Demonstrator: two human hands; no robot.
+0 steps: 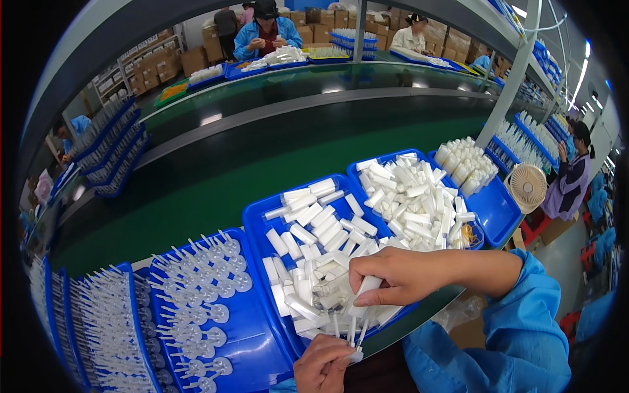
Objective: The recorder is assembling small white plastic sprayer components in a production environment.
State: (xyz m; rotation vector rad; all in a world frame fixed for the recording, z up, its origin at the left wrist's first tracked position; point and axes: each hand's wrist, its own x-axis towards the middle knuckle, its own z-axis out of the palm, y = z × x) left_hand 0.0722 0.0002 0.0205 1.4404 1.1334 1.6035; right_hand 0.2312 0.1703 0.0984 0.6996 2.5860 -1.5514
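Note:
My right hand is closed around a white rectangular tube-like piece over the near edge of a blue tray. Just below it, my left hand pinches a clear plastic piece with thin upright stems. The stems reach up toward the lower end of the white piece; I cannot tell whether they touch. Loose white pieces, many with clear ends, fill the tray behind both hands.
Left of my hands, a blue tray holds clear stemmed parts with round bases. Another blue tray of white pieces lies to the right, near a small beige fan. Beyond is a green conveyor belt; co-workers sit across it.

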